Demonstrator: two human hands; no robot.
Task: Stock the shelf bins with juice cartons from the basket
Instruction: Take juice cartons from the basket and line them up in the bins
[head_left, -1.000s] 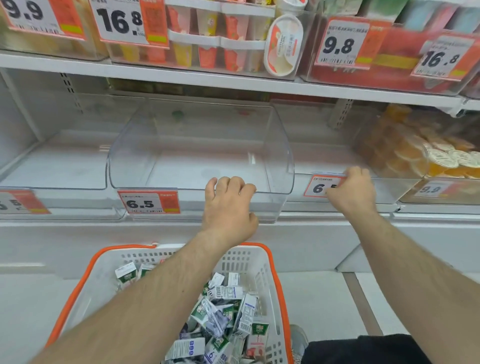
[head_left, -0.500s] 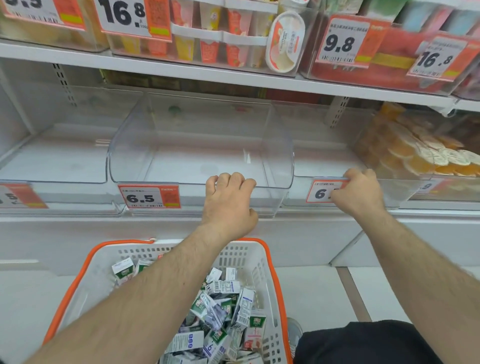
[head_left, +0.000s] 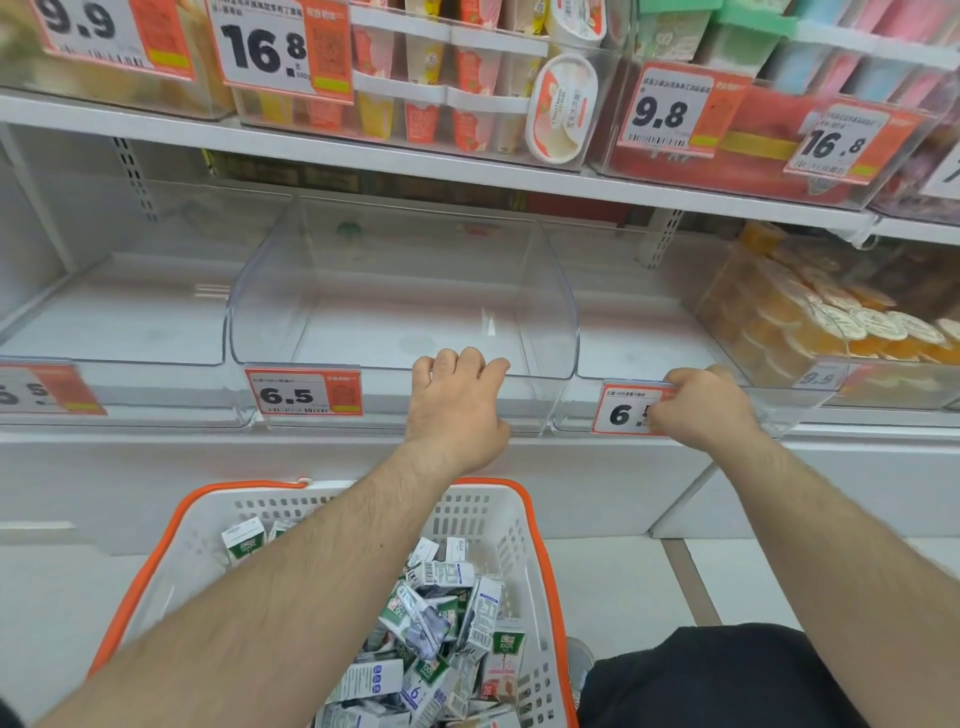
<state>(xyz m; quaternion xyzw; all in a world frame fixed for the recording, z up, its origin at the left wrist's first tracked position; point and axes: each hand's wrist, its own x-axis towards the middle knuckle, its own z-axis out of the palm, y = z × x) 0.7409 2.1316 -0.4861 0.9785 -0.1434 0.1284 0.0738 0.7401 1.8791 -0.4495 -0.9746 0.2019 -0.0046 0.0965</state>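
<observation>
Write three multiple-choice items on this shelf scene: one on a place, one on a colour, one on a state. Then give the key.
1. Where are the juice cartons?
A. In the middle bin
B. In the basket
C. On the top shelf

2. What colour is the basket rim?
A. Orange
B. Blue
C. Green

3. What is the left hand doing?
A. Holding a carton
B. Hanging idle
C. Gripping the middle bin's front edge

Key:
1 B: the cartons lie heaped in the basket, and the middle bin holds none.
2 A: an orange band runs round the white basket.
3 C: the fingers curl over the clear front lip, while the right hand grips the next bin at its 6.5 tag.
</observation>
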